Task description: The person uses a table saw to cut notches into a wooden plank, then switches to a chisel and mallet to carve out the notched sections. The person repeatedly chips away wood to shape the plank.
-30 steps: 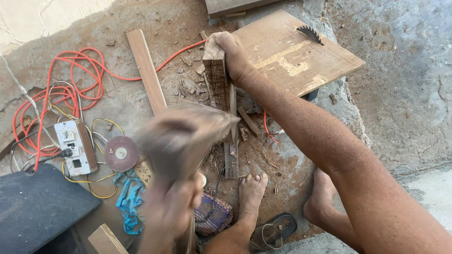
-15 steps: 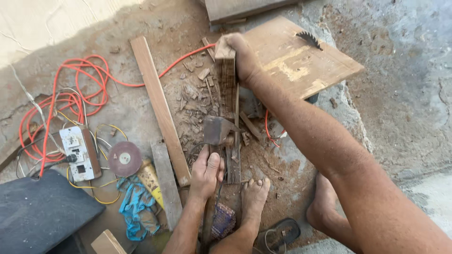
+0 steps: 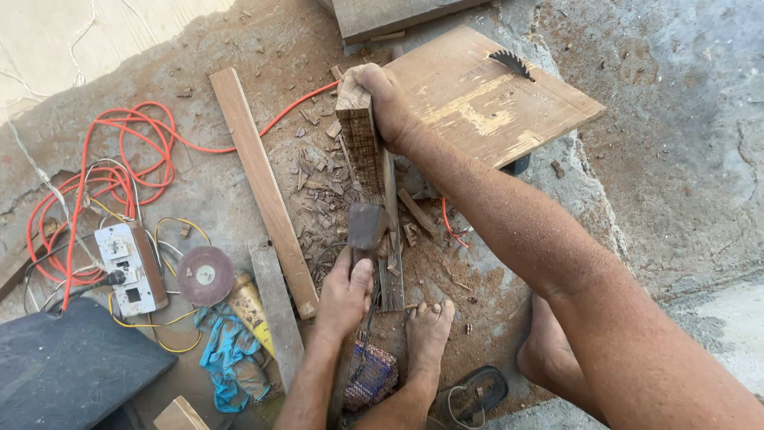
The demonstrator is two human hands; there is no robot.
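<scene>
Nearest the camera, a bare foot (image 3: 427, 338) is planted on the dirt floor (image 3: 700, 159) at the low end of the wood strip (image 3: 388, 231), apparently pinning it; whether toes touch the strip cannot be told. Just left of it the left hand (image 3: 344, 293) is wrapped closed around a tool handle, and the tool's dark head (image 3: 366, 225) rests against the strip near its middle. It looks like a hatchet or hammer, judged heavy at the head and best gripped low on the handle, as it is held.

Farther out, the strip is seen running up from the floor at a tilt, its top end capped by the right hand (image 3: 386, 103), fingers curled shut over the end grain. The strip is judged stiff, fairly light, rough and splintery along the chopped edge; the top end away from the tool is the safe place to hold. Wood chips (image 3: 318, 183) are scattered around its base.

Left of the strip a long batten (image 3: 263, 187) lies on the floor, with a round disc (image 3: 205, 275), a socket box (image 3: 127, 267) and orange cable (image 3: 119, 159) beyond. Behind the right hand a wooden board with a saw blade (image 3: 509, 62) poking through is seen.
</scene>
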